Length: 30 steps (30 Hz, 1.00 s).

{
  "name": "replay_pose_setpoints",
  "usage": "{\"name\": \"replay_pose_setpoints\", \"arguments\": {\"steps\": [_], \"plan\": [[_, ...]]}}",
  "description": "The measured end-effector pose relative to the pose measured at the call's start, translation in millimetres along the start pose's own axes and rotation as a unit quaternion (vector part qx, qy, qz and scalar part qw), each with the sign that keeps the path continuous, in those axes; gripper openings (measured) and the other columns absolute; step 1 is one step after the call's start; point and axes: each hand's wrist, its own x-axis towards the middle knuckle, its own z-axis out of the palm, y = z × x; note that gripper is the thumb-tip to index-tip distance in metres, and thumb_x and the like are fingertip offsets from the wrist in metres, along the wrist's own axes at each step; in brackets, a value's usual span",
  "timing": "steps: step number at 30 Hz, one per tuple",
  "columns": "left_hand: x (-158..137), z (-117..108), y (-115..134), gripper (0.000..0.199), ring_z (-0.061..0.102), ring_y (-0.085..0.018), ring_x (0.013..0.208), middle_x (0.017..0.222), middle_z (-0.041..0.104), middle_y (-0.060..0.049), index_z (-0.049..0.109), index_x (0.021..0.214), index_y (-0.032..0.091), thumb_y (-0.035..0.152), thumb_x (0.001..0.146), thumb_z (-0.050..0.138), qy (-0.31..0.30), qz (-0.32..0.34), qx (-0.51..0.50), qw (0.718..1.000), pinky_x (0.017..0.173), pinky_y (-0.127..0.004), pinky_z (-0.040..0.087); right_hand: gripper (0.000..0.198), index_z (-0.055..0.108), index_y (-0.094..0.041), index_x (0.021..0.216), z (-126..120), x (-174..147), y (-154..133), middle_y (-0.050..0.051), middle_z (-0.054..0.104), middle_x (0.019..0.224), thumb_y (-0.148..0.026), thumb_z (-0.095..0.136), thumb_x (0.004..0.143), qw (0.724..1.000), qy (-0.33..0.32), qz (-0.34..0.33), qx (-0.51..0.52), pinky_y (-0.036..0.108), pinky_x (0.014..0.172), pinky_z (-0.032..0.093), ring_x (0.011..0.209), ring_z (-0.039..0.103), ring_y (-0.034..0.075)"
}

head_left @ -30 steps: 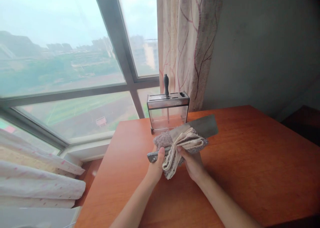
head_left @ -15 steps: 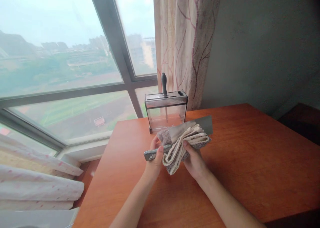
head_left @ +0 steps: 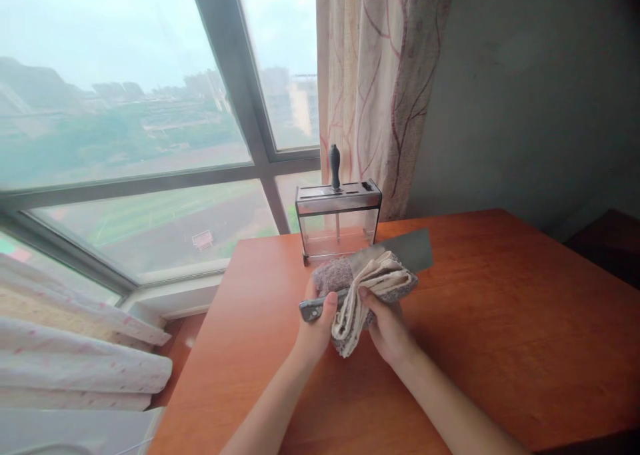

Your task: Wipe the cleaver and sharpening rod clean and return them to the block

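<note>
Left hand point(head_left: 316, 325) and right hand point(head_left: 389, 325) above wooden table point(head_left: 505, 322), clear-sided knife block point(head_left: 323, 208) with upright dark-handled tool point(head_left: 335, 167) just beyond; left closed on cleaver point(head_left: 415, 248) by handle point(head_left: 311, 310), right pinching folded towel point(head_left: 370, 287) against it, fingers mostly hidden.

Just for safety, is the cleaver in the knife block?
No, the left hand holds the cleaver by its handle, in front of the block.

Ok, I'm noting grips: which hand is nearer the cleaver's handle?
Left. The left hand grips the handle; the right hand is farther along toward the blade, holding the folded cloth.
</note>
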Motion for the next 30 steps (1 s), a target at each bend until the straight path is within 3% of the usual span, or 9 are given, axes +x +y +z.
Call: {"name": "replay_pose_setpoints", "arguments": {"steps": [3, 10, 13, 17, 21, 25, 30], "plan": [[4.6, 0.4, 6.6, 0.043, 0.058, -0.024, 0.107, 0.103, 0.067, -0.008, 0.057, 0.121, 0.020, 0.042, 0.084, 0.058, -0.046, 0.045, 0.014, 0.998, 0.099, -0.040, 0.041, 0.051, 0.063, -0.026, 0.112, -2.8, 6.9, -4.1, -0.002, 0.072, 0.100, -0.026, 0.081, 0.064, 1.000, 0.023, -0.005, 0.012, 0.037, 0.093, 0.048, 0.100, 0.064, 0.022], [13.7, -15.9, 17.0, 0.043, 0.057, -0.020, 0.097, 0.117, 0.059, -0.008, 0.056, 0.124, 0.025, 0.042, 0.085, 0.057, -0.023, 0.060, 0.050, 0.997, 0.087, -0.034, 0.046, 0.050, 0.062, -0.027, 0.114, -20.1, 25.8, -17.7, -0.003, 0.071, 0.105, -0.028, 0.079, 0.067, 0.996, 0.074, -0.010, 0.048, 0.034, 0.092, 0.050, 0.101, 0.064, 0.019], [16.2, -26.3, 22.4, 0.037, 0.058, -0.020, 0.097, 0.106, 0.064, -0.007, 0.061, 0.117, 0.023, 0.042, 0.086, 0.056, -0.042, 0.050, 0.044, 0.997, 0.087, -0.032, 0.044, 0.049, 0.061, -0.028, 0.115, -30.3, 35.2, -26.9, -0.004, 0.070, 0.108, -0.029, 0.077, 0.069, 0.994, 0.079, -0.030, 0.072, 0.032, 0.095, 0.048, 0.105, 0.062, 0.016], [18.5, -39.1, 22.7, 0.030, 0.061, -0.019, 0.080, 0.080, 0.067, -0.005, 0.068, 0.100, 0.017, 0.041, 0.088, 0.053, -0.048, 0.031, 0.034, 0.998, 0.080, -0.032, 0.044, 0.046, 0.060, -0.030, 0.115, -39.7, 43.0, -40.4, -0.005, 0.068, 0.113, -0.030, 0.075, 0.072, 0.991, 0.076, -0.062, 0.092, 0.030, 0.098, 0.046, 0.108, 0.061, 0.014], [19.9, -43.6, 18.6, 0.030, 0.060, -0.018, 0.067, 0.071, 0.067, -0.006, 0.067, 0.092, 0.014, 0.040, 0.089, 0.051, -0.061, 0.012, -0.055, 0.997, 0.066, -0.031, 0.044, 0.043, 0.060, -0.029, 0.115, -45.9, 45.7, -47.6, -0.004, 0.068, 0.115, -0.032, 0.073, 0.073, 0.991, 0.073, -0.073, 0.086, 0.031, 0.100, 0.045, 0.111, 0.059, 0.014], [22.6, -40.1, 21.3, 0.032, 0.057, -0.015, 0.060, 0.065, 0.065, -0.005, 0.068, 0.082, 0.014, 0.044, 0.084, 0.057, 0.000, -0.007, -0.149, 0.989, 0.055, -0.026, 0.041, 0.048, 0.060, -0.030, 0.114, -48.6, 45.4, -47.4, -0.004, 0.068, 0.113, -0.030, 0.077, 0.070, 0.994, 0.068, -0.064, 0.056, 0.033, 0.097, 0.047, 0.111, 0.059, 0.016], [31.9, -41.3, 29.6, 0.037, 0.052, -0.012, 0.056, 0.059, 0.060, -0.001, 0.066, 0.072, 0.013, 0.050, 0.077, 0.064, 0.117, 0.001, -0.215, 0.970, 0.057, -0.025, 0.043, 0.043, 0.066, -0.027, 0.105, -43.3, 34.5, -45.9, -0.003, 0.072, 0.100, -0.027, 0.081, 0.064, 0.999, 0.007, -0.016, -0.029, 0.032, 0.087, 0.051, 0.096, 0.065, 0.019]]}}
